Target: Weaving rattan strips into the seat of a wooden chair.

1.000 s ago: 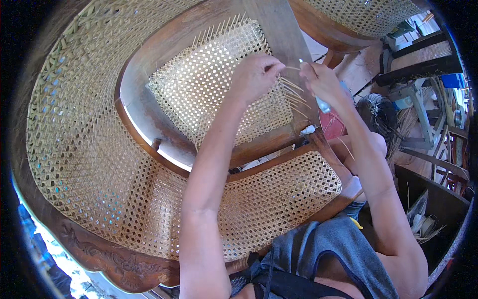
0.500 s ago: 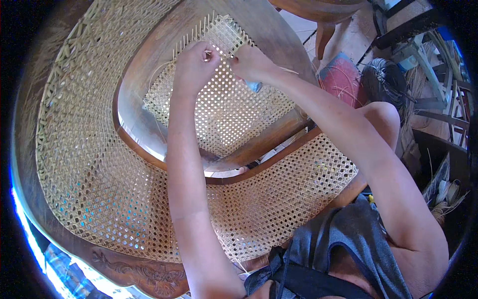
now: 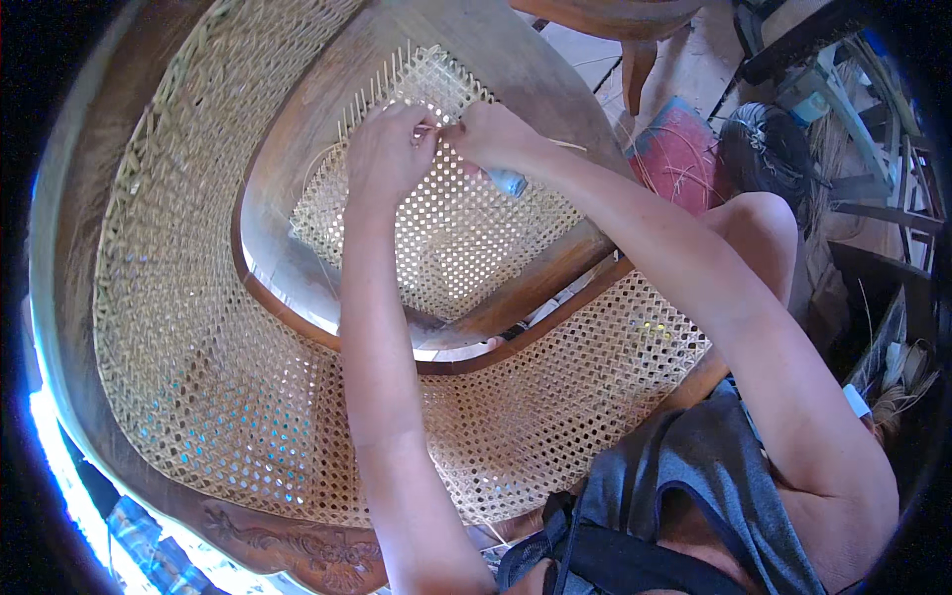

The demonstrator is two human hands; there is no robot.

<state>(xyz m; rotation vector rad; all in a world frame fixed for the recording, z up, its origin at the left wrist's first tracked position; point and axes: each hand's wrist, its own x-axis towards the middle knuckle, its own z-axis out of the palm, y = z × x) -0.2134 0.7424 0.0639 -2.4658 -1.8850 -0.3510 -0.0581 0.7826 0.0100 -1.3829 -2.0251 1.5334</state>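
A wooden chair (image 3: pixel 288 169) with woven cane panels fills the view. My left hand (image 3: pixel 385 159) and my right hand (image 3: pixel 491 134) meet over the cane seat panel (image 3: pixel 446 238), near its far edge where loose cane ends stick out. Both pinch a thin cane strand (image 3: pixel 428 129) between the fingers. A small blue-grey tool (image 3: pixel 508 181) juts out below my right hand, held in its palm. The curved cane backrest (image 3: pixel 198 367) lies nearer to me, under my left forearm.
A red cushion with loose strands (image 3: pixel 679 154) lies on the floor at right, beside a dark round object (image 3: pixel 769 159). Another chair's leg (image 3: pixel 635 59) stands at the top. Wooden frames and clutter (image 3: pixel 873 129) crowd the right edge.
Both hands have shifted left and toward the far edge of the seat panel, staying together on the strand. The view has tilted so the chair sits lower and more centred.
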